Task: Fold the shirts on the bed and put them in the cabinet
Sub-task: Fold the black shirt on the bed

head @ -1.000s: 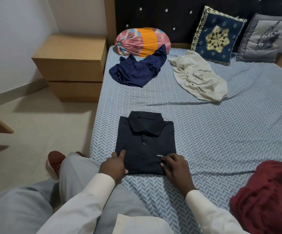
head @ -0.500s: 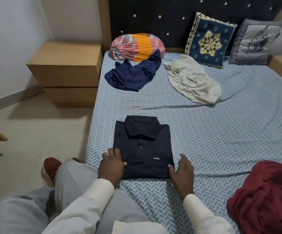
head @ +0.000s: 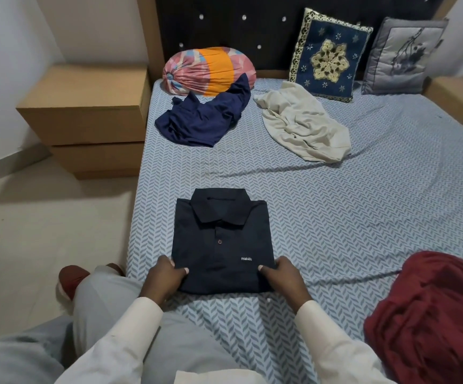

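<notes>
While the folded navy polo lies flat on the bed, left hand and right hand pinch its near corners.

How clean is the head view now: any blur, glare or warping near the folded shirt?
Head view: the folded navy polo is sharp, its logo readable; light is soft, no glare; a shadow lies on the floor by the nightstand; edges bow from the wide lens.

Fingers of the left hand and right hand are partly hidden under the folded shirt.
</notes>
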The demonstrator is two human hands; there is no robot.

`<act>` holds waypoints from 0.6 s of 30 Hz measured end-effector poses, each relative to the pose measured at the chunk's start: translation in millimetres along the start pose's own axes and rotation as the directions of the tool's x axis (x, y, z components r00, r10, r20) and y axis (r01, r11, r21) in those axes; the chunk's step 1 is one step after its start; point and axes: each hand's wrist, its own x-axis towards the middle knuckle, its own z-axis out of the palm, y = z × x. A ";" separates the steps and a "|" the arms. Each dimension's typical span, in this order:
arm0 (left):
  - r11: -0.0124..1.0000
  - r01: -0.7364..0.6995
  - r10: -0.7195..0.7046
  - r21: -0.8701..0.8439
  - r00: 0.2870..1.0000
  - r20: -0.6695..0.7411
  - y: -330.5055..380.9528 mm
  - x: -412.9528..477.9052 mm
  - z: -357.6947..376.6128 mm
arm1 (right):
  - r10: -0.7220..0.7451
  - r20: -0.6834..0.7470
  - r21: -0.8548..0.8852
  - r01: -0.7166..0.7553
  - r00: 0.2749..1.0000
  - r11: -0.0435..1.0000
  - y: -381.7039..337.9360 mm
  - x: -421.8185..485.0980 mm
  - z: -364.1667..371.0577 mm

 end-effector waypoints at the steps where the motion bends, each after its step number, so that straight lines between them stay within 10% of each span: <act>1: 0.993 0.031 -0.031 -0.110 1.000 0.000 -0.7 4.8 0.5 | 0.002 0.006 0.024 -0.002 1.000 1.000 -1.2 2.6 0.3; 6: 0.813 0.076 -0.028 -0.578 0.995 0.093 9.1 16.1 3.6 | 0.003 0.036 0.059 -0.005 0.999 0.998 -13.9 18.9 -2.8; 18: 0.909 -0.166 0.237 -0.381 0.960 0.149 3.5 35.3 -4.2 | -0.237 0.194 0.408 0.141 0.952 0.902 -17.8 34.0 -20.0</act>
